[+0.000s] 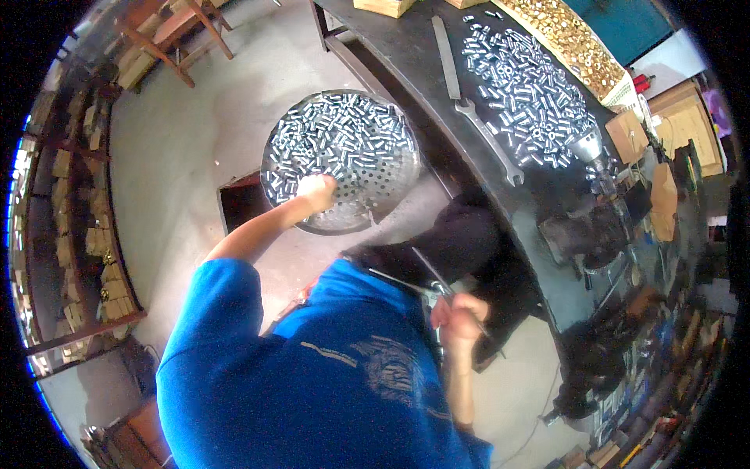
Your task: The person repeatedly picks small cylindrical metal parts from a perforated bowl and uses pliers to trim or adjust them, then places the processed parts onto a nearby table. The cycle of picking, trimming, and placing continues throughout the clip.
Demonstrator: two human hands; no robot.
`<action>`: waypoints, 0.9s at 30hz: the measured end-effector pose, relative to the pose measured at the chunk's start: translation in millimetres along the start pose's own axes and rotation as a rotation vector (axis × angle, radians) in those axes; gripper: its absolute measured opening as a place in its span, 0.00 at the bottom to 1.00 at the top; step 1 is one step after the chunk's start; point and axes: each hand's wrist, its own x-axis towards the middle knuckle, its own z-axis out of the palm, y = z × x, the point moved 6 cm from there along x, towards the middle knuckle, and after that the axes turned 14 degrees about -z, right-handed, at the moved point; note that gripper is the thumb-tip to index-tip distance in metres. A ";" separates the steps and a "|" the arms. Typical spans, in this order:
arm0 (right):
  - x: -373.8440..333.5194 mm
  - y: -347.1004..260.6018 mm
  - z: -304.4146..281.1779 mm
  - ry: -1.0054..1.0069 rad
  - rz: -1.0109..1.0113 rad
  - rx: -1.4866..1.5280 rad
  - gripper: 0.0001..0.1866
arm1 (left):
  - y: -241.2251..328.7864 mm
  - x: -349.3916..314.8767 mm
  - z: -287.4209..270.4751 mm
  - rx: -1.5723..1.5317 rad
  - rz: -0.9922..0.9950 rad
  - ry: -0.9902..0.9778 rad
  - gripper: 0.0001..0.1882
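A round, perforated metal pan (383,184) full of short shiny metal sleeves (336,129) stands off the table's left side. My left hand (316,192) reaches into its near side among the sleeves, fingers curled closed. What those fingers hold, if anything, is hidden. Close to my lap, my right hand (461,314) is closed around a thin metal rod (430,267), which slants past the fist at both ends. Another slim metal piece (397,281) lies beside it, and its link to the rod is unclear.
On the dark worktable (500,207) at right lie a heap of metal sleeves (531,98), a wrench (488,141) and a flat metal bar (445,56). A tray of brass-coloured parts (578,43) is behind. Shelves (74,227) line the left; a wooden stool (176,35) stands far left.
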 end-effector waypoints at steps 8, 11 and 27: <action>-6.3 11.3 -14.9 0.028 0.116 -0.046 0.13 | 17.3 -4.4 -11.1 0.187 0.016 -0.055 0.11; -2.5 7.9 -10.2 -0.068 -0.035 -0.154 0.13 | 15.3 -6.8 -14.5 0.131 0.025 -0.006 0.14; 4.5 -26.5 5.1 -0.224 -0.283 -0.469 0.12 | 162.6 -170.2 -59.5 -1.767 0.229 -1.439 0.15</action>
